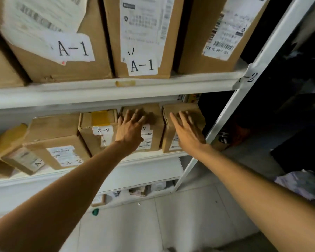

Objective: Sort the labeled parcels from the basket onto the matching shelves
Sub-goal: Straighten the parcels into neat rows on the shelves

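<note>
Forearms (65,186) reaching up from the bottom edge. Left hand (130,128) flat against the front of a brown parcel (155,128) on the middle shelf (153,155), fingers (129,115) straight and spread, gripping nothing. Right hand (186,131) likewise open-palmed on the neighbouring end parcel (196,115), just beside the white upright (224,113). Further left, more boxes marked A-2 (58,131); above, big cartons marked A-1 (65,66).

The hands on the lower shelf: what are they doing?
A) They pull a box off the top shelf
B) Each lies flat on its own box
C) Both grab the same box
B: the left hand lies with straight fingers on one cardboard box, and the right hand lies the same way on the neighbouring box, both on the lower shelf.
</note>
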The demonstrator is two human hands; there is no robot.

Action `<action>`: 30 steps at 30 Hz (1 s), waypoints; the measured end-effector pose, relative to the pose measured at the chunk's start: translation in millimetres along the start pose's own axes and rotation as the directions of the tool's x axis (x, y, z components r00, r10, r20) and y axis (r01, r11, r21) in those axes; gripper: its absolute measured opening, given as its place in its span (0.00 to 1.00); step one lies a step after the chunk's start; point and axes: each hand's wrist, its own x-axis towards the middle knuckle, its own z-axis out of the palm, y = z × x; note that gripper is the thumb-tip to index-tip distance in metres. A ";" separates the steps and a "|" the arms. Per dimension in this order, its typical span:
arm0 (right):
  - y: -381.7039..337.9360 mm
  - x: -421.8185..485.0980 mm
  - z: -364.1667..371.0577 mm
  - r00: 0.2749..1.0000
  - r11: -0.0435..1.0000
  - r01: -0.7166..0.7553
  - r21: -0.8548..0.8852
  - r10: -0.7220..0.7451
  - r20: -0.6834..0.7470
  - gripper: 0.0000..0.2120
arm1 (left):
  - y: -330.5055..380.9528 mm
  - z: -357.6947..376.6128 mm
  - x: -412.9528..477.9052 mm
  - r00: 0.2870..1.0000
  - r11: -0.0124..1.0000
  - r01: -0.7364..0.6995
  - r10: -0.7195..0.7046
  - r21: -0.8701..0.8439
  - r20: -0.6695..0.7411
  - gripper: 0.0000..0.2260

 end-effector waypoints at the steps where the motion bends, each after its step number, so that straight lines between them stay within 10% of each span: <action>1: 4.2 2.6 5.9 1.000 1.000 0.018 -0.019 -0.018 -0.007 0.41 | 1.6 5.0 0.8 0.999 1.000 0.015 -0.016 -0.009 -0.041 0.38; 12: 43.3 2.9 19.3 0.993 0.993 0.089 -0.078 -0.095 -0.070 0.37 | 32.9 14.1 -3.1 0.977 0.997 0.068 -0.072 -0.027 -0.199 0.29; 23: 57.6 -0.6 13.6 0.986 0.993 0.111 0.033 -0.106 -0.131 0.39 | 56.7 2.6 -2.3 0.996 0.996 0.043 -0.048 -0.074 -0.073 0.34; 30: -29.9 1.2 11.6 0.894 0.914 0.393 0.099 -0.355 -0.275 0.31 | 2.8 -14.5 -77.9 0.969 0.978 0.099 -0.136 -0.182 -0.204 0.26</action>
